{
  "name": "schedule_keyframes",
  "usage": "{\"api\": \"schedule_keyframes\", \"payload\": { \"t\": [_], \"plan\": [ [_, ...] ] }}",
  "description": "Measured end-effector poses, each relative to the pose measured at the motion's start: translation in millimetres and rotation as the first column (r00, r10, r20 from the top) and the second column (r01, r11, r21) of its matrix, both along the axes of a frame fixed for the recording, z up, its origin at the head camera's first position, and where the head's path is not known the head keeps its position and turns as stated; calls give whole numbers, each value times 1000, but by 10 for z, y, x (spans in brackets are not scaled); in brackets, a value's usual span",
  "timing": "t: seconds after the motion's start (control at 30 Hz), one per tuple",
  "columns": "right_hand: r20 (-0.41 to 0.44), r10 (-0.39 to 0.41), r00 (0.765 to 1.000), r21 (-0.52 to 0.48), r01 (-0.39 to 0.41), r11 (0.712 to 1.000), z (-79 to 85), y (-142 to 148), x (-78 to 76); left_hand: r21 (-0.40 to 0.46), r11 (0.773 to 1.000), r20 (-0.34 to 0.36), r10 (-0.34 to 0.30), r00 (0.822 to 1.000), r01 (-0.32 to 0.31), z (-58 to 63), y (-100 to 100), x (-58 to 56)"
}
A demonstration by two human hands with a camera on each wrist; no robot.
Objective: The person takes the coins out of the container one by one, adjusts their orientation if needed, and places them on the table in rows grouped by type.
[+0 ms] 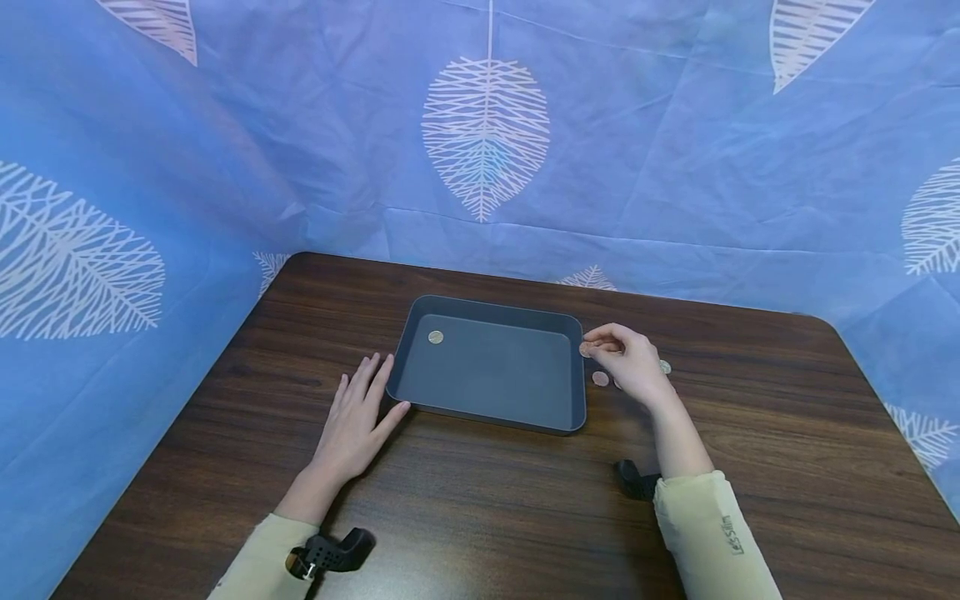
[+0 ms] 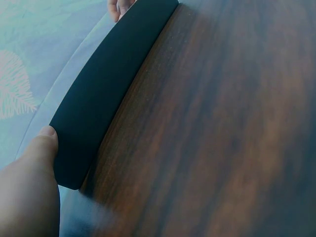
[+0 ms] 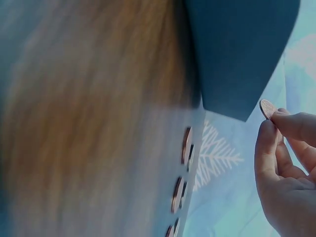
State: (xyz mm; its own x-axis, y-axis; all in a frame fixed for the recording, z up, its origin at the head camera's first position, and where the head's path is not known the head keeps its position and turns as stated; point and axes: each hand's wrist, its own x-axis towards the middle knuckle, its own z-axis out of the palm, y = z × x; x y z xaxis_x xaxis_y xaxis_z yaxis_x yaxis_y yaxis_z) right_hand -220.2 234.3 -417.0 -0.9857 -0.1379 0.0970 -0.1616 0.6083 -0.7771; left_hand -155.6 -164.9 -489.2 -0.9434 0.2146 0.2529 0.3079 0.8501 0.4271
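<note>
A dark grey rectangular tray [image 1: 487, 371] lies on the table, with one coin [image 1: 436, 337] inside near its far left. My left hand [image 1: 356, 429] rests at the tray's near left corner, fingers extended along the left side and the thumb touching the front wall. Between thumb and fingertips, my right hand [image 1: 630, 364] pinches a copper-coloured coin [image 3: 267, 108], held up by the tray's right rim. Beneath that hand, a copper-coloured coin [image 1: 600, 378] and a silvery coin [image 1: 665, 367] lie on the table. Several loose coins [image 3: 186, 145] show in the right wrist view.
The brown wood-grain table [image 1: 480, 492] has rounded far corners. Behind it and on the left hangs a blue cloth [image 1: 337, 125] with white leaf patterns. Black wrist devices [image 1: 330, 552] sit on both forearms.
</note>
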Motion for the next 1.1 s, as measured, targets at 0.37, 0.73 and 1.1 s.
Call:
{"api": "schedule_keyframes", "payload": {
  "t": [0.37,0.73,1.1],
  "plan": [
    [-6,-64,998,58,65,996,-5,302,110,-1,1000,7,1,1000,-1,6,5,8],
    [-7,-121,993,126,121,985,-11,649,225,11,1000,-24,-1,1000,2,-4,-3,8],
    [0,-172,985,173,169,970,-58,939,320,15,1000,-17,3,1000,-2,0,8,9]
  ]
}}
